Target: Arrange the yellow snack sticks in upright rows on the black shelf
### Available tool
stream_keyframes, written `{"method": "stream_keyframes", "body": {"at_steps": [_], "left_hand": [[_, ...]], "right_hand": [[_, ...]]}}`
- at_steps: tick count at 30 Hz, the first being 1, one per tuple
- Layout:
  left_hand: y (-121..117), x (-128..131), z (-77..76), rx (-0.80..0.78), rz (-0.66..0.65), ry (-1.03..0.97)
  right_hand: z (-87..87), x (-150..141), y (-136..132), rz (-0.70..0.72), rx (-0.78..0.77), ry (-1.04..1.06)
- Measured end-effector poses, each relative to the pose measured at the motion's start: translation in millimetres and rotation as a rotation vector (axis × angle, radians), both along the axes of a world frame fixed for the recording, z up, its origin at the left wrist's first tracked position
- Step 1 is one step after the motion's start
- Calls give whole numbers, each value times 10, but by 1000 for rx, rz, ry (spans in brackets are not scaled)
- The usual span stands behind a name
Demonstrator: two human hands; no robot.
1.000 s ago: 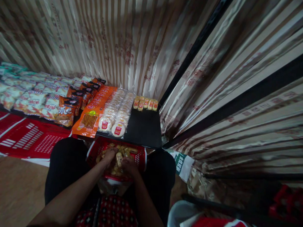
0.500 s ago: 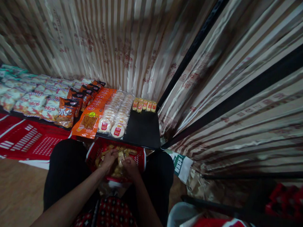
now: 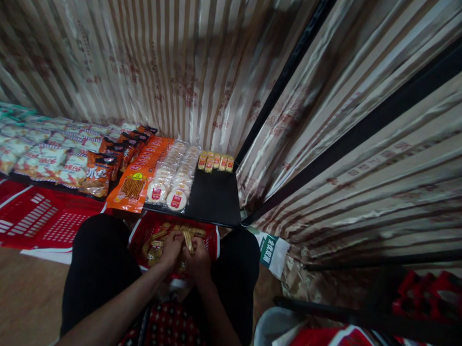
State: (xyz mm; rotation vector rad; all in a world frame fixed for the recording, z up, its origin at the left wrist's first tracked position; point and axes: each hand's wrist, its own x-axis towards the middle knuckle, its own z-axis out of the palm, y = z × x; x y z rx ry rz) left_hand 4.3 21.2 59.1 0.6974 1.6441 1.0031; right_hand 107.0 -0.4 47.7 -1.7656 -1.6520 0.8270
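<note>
Over a red basket (image 3: 212, 234) between the knees, my right hand (image 3: 198, 258) is closed around a small yellow-gold wrapped snack packet (image 3: 188, 241). My left hand (image 3: 171, 249) is beside it, its fingers closed at the packet's left side. More of these gold packets (image 3: 157, 243) lie loose in the basket under and around both hands. Past the basket, a short row of the same packets with red labels (image 3: 216, 162) stands at the back right of a black shelf (image 3: 215, 195).
Left of the bare shelf part are rice cracker packs (image 3: 176, 199), an orange snack bag (image 3: 132, 187) and rows of white and orange bags (image 3: 74, 167). Striped curtain (image 3: 189, 80) hangs behind. Black frame bars (image 3: 283, 84) stand right. A pale tub (image 3: 271, 326) is at lower right.
The gold packet between my hands has turned to a more slanted, edge-on angle. My hands have shifted slightly, and the whole view has moved a little.
</note>
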Motion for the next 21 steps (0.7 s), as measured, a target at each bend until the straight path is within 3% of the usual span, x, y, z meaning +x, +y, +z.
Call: {"method": "stream_keyframes", "body": {"at_steps": [11, 21], "left_hand": [[-73, 38, 47, 121, -15, -153], [-40, 58, 241, 74, -70, -132]], "right_hand": [[161, 28, -119, 24, 151, 57], [63, 84, -61, -71, 33, 244]]}}
